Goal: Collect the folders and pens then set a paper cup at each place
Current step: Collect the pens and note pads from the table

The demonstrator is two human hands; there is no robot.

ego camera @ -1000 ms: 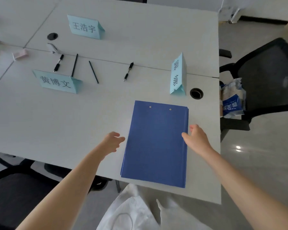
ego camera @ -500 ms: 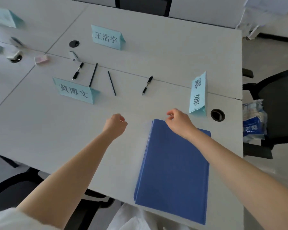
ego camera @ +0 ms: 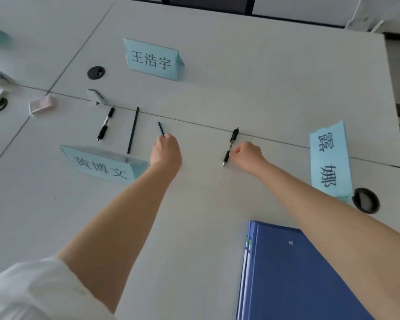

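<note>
A stack of blue folders (ego camera: 298, 273) lies at the table's near right, partly under my right forearm. Several pens lie across the middle of the table. My left hand (ego camera: 165, 150) pinches the near end of a thin dark pen (ego camera: 161, 128). My right hand (ego camera: 246, 155) pinches the middle of a black click pen (ego camera: 231, 144) that lies on the table. Further left lie a long thin black pen (ego camera: 133, 130) and another black click pen (ego camera: 105, 124), both untouched.
Three light blue name cards stand on the grey table (ego camera: 240, 88): one at the back (ego camera: 151, 58), one near left (ego camera: 102, 162), one at the right (ego camera: 330, 158). Round cable holes (ego camera: 365, 200) (ego camera: 96, 72), a binder clip (ego camera: 97, 97) and a pink eraser (ego camera: 41, 105) are nearby.
Both hands left the folder stack and reached forward to the pens. The left hand now pinches the thin pen, the right hand the click pen. The view moved forward over the table.
</note>
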